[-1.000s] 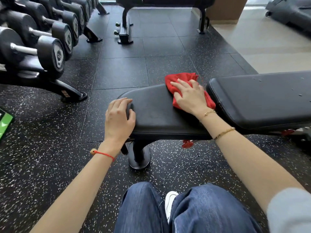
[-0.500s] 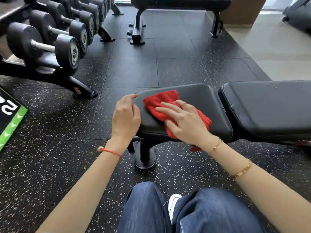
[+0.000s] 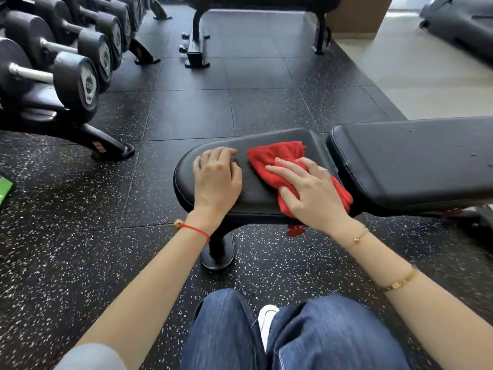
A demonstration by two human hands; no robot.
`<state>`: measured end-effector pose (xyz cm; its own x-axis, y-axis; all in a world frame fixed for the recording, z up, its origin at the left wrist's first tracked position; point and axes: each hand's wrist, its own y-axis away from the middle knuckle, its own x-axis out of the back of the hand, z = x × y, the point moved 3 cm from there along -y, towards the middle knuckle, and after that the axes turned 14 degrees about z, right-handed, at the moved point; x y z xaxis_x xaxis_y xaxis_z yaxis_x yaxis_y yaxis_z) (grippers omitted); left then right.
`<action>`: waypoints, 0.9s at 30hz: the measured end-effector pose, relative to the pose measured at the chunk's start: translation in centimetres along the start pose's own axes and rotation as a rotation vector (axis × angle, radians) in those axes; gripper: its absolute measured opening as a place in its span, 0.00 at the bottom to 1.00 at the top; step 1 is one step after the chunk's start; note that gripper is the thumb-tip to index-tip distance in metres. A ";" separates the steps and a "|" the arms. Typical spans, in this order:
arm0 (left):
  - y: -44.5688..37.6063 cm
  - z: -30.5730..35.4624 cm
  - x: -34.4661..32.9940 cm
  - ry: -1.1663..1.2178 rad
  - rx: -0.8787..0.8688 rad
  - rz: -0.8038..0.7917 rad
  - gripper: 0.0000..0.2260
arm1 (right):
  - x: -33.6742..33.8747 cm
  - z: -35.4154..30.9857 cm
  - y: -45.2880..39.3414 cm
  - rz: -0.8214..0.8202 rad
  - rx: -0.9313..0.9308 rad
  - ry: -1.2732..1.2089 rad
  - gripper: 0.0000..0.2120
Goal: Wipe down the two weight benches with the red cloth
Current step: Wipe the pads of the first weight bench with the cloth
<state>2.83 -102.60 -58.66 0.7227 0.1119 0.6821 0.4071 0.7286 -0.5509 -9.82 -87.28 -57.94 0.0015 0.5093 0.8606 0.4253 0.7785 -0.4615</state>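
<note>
A black weight bench stands right in front of me; its rounded seat pad (image 3: 256, 192) is on the left and its long back pad (image 3: 416, 161) runs off to the right. The red cloth (image 3: 269, 161) lies bunched on the seat pad. My right hand (image 3: 312, 193) presses flat on the cloth with straight, spread fingers. My left hand (image 3: 217, 180) rests on the seat pad's left end, its fingers bent over the top. A second black bench (image 3: 261, 1) stands at the far top of the view.
A rack of black dumbbells (image 3: 77, 73) fills the left side, its foot (image 3: 112, 150) reaching toward the bench. The bench's post foot (image 3: 217, 256) stands near my knees. Speckled rubber flooring lies all around; pale flooring and a dark machine (image 3: 461, 20) are at the far right.
My right hand swept the cloth left across the seat pad, then back toward its right side. My left hand slid from the pad's left edge onto its top.
</note>
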 end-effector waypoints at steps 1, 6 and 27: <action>0.1 0.0 -0.1 -0.020 -0.006 0.003 0.14 | 0.0 1.1 -0.5 0.031 -0.058 0.025 0.23; 0.4 -0.1 -0.6 -0.078 -0.030 0.025 0.13 | -2.2 5.0 -7.0 0.012 -0.307 0.120 0.22; 0.7 -0.4 0.0 -0.034 -0.035 -0.017 0.15 | -1.1 1.8 -3.6 -0.082 -0.271 0.168 0.23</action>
<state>3.36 -102.41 -59.23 0.6966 0.1230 0.7069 0.4386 0.7067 -0.5552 -13.00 -89.98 -57.67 0.0969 0.3643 0.9262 0.6552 0.6772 -0.3349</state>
